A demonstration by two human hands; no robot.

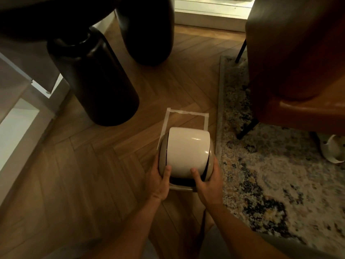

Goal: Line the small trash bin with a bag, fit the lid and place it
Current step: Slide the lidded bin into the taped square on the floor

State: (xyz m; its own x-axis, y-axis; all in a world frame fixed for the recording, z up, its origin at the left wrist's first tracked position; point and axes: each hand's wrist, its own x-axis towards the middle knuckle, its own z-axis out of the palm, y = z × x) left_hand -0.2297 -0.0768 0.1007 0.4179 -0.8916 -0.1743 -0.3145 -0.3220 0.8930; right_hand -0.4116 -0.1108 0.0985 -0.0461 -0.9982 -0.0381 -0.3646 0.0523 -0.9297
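A small beige trash bin (162, 156) stands on the wood floor at the near edge of a square marked in white tape (186, 112). A cream rounded swing lid (187, 150) sits on top of it. A dark strip, possibly the bag, shows under the lid's near edge (182, 181). My left hand (160, 181) grips the bin's left side with the thumb on the lid. On the right side, my right hand (207, 184) holds it the same way.
A tall dark vase (93, 79) stands to the far left, and a second dark rounded shape (147, 28) behind it. A brown leather armchair (298, 62) on black legs stands on a patterned rug (270, 174) to the right. A white object (334, 151) lies under the chair.
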